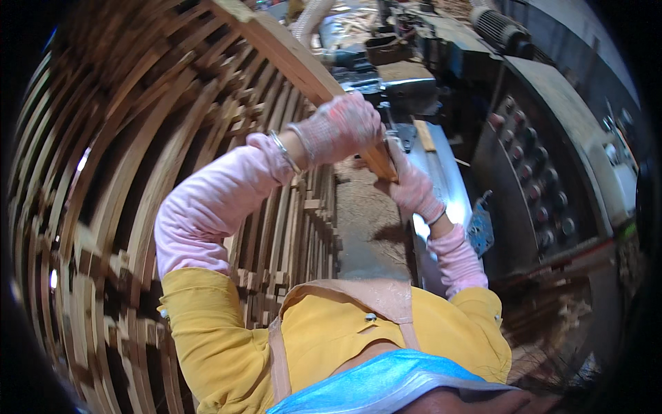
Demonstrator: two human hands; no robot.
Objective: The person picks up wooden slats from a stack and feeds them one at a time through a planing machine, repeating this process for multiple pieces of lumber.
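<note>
A long squared wooden board slants from the upper left down to the middle of the view. Around it, some way up from its near end, my left hand is closed, in a pinkish knit glove. My right hand, gloved alike, grips the board close to that near end; some of its fingers are hidden behind the wood. Beyond my right hand, a short wood piece lies on a shiny metal machine bed.
Tall stacks of wooden strips fill the left side. On the right stands a machine cabinet with a panel of several round buttons. A motor sits at the back right. Sawdust and chips cover the floor between stacks and machine.
</note>
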